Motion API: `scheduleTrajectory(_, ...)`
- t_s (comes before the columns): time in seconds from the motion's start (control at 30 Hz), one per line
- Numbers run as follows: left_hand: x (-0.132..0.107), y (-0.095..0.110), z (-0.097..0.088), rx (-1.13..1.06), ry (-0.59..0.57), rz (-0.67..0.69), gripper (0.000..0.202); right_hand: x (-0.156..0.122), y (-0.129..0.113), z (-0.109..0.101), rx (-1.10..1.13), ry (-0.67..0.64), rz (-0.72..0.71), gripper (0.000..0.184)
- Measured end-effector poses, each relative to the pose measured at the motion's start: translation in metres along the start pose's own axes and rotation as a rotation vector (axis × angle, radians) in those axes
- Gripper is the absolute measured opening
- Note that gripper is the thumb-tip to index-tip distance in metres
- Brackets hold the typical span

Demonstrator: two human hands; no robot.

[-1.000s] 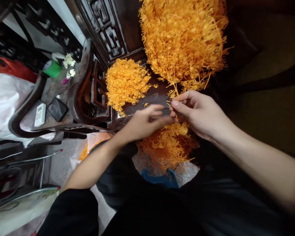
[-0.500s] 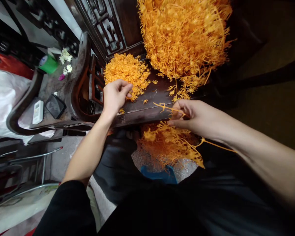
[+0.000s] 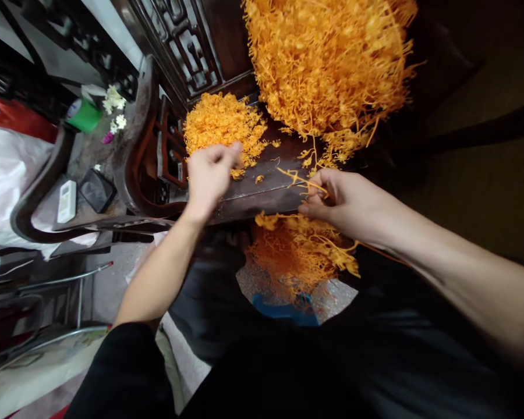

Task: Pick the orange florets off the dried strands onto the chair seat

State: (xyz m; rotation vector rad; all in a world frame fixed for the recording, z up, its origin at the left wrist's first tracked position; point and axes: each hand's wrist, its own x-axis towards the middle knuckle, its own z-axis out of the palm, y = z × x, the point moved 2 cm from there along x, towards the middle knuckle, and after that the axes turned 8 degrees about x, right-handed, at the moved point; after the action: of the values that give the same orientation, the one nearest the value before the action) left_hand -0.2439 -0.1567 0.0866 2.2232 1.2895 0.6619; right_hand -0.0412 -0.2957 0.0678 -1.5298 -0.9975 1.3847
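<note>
My right hand [image 3: 343, 201] is closed around a thin, branching orange stem [image 3: 292, 174], whose bare tips point left past the fingers. A longer strand trails beneath the wrist. My left hand [image 3: 213, 174], a little blurred, has its fingers pinched together at the front edge of a low pile of small frilly orange pieces [image 3: 222, 125]. Whether anything sits in that pinch is hidden. Behind my right hand rises a big heap of orange branching sprigs [image 3: 327, 64]. Below both hands, between my knees, is a tangle of orange stems [image 3: 288, 250].
The piles rest on a dark carved wooden bench [image 3: 262, 201]. Left of it, a wooden ledge holds a green tape roll [image 3: 85, 113], white flowers [image 3: 113, 99], a white remote [image 3: 67, 201] and a black square item [image 3: 97, 190]. Something blue [image 3: 283, 311] lies under the stems.
My left hand has shifted slightly right and nearer the loose pieces. My right hand has moved up a little, still gripping the orange stem, which now slants more.
</note>
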Motion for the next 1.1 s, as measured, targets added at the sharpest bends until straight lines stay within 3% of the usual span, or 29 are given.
scheduleTrajectory(0.07, 0.024, -0.032, -0.003, 0.069, 0.053, -0.099, 0.048, -0.003, -0.002, -0.001, -0.001, 0.020, 0.031, 0.036)
scheduleTrajectory(0.17, 0.038, -0.055, -0.002, 0.290, -0.033, -0.173, 0.040, -0.002, -0.005, -0.002, 0.034, 0.029, 0.015, 0.036)
scheduleTrajectory(0.27, 0.019, -0.034, 0.003, 0.243, -0.241, -0.091, 0.049, 0.004, -0.006, -0.003, 0.064, 0.068, -0.013, 0.034)
scheduleTrajectory(0.37, -0.013, 0.005, 0.011, 0.039, -0.510, 0.164, 0.040, 0.009, -0.008, -0.004, 0.069, 0.103, 0.011, 0.032)
scheduleTrajectory(0.43, -0.023, 0.021, 0.015, 0.091, -0.585, 0.323, 0.032, 0.009, -0.013, -0.006, 0.065, 0.131, 0.016, 0.033)
scheduleTrajectory(0.53, -0.016, 0.024, 0.019, 0.268, -0.517, 0.470, 0.036, 0.008, -0.022, -0.011, 0.064, 0.215, -0.024, 0.031)
scheduleTrajectory(0.63, 0.000, 0.019, 0.020, 0.333, -0.492, 0.529, 0.033, 0.009, -0.029, -0.016, 0.072, 0.253, -0.080, 0.029)
scheduleTrajectory(0.87, 0.010, 0.022, 0.003, 0.095, -0.578, 0.510, 0.025, 0.010, -0.036, -0.022, 0.068, 0.265, -0.025, 0.032)
scheduleTrajectory(0.93, 0.013, 0.008, -0.008, 0.099, -0.552, 0.450, 0.028, 0.004, -0.040, -0.032, 0.053, 0.346, -0.013, 0.032)
scheduleTrajectory(1.03, 0.025, -0.030, -0.023, 0.226, -0.397, 0.268, 0.042, -0.004, -0.040, -0.049, 0.094, 0.541, 0.022, 0.031)
scheduleTrajectory(1.1, 0.032, -0.049, -0.023, 0.344, -0.290, 0.145, 0.052, -0.002, -0.036, -0.050, 0.205, 0.522, 0.024, 0.033)
